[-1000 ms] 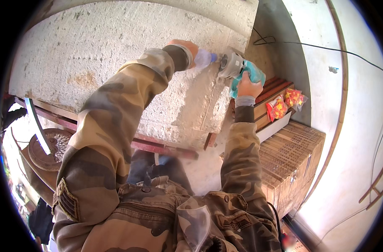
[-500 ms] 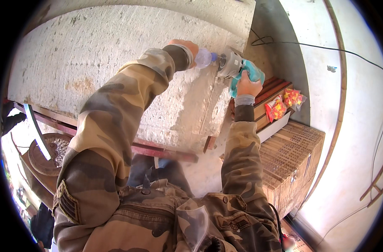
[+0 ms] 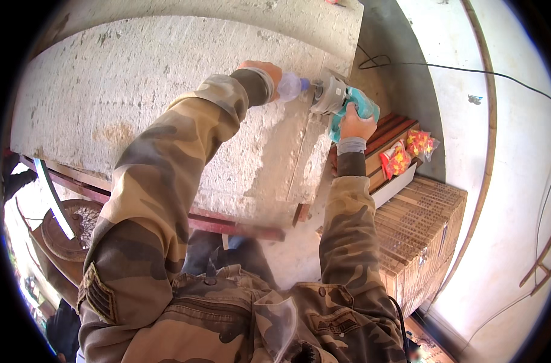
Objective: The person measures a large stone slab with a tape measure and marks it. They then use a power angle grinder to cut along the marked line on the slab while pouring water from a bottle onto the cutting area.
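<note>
A large, rough, pale slab point(image 3: 166, 66) lies in front of me, with a thin straight line running across its right part. Close to that end, my right hand point(image 3: 356, 124) is closed around the teal body of a handheld power saw point(image 3: 331, 95) with a grey metal guard; its blade cannot be made out. Over the slab, my left hand point(image 3: 264, 71) grips a clear plastic bottle point(image 3: 289, 88), which lies tilted with its blue cap end toward the saw's guard. The fingers of the left hand are partly hidden behind the wrist.
Red beams point(image 3: 236, 227) support the slab's near side. At right stand a stack of brown boards point(image 3: 417, 230) and two red-and-yellow packets point(image 3: 396, 160). A black cable point(image 3: 433, 65) runs along the pale wall. A spoked wheel point(image 3: 76, 230) is at lower left.
The left hand and bottle have shifted slightly left and downward in view. The saw has barely moved, and both hands keep their grips. A small reddish thing now shows at the top edge.
</note>
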Demonstrator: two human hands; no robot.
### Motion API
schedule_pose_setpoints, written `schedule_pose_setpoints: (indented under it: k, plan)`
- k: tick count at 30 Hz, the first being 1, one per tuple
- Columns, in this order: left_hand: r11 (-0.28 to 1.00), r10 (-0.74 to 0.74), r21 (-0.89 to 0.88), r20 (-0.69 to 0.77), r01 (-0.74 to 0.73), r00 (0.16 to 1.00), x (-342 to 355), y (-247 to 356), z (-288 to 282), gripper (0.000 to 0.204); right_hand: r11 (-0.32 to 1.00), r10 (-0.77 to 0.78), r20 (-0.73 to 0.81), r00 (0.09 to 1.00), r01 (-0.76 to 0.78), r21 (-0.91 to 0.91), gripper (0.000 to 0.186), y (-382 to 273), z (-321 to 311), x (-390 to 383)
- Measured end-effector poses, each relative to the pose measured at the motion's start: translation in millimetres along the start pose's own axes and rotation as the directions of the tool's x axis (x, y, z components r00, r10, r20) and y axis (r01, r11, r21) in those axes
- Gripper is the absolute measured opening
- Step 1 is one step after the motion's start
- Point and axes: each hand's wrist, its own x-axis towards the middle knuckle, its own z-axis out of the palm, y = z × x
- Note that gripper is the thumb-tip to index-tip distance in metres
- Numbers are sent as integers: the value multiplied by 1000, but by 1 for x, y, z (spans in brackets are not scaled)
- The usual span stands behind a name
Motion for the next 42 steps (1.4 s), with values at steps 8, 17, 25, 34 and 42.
schedule_pose_setpoints:
  k: [8,17,25,34,42]
  plan:
    - [1000,6,3,-19,-6,1000,11,-3,-3,47,1000,3,-7,1000,-3,-8,22,7,5,11]
    - [1000,8,-5,-17,-8,1000,15,-2,-10,47,998,-58,1,998,58,39,18,-1,12,17]
    - [1000,15,-15,-30,-15,999,19,0,-17,47,999,-29,-16,999,30,28,19,5,16,31]
    - [1000,25,-4,-49,-25,999,32,-3,-18,47,989,-108,-3,994,108,98,9,7,27,40]
    - [999,37,-14,-44,-37,998,39,-4,-24,47,991,-95,-2,995,95,91,9,4,29,49]
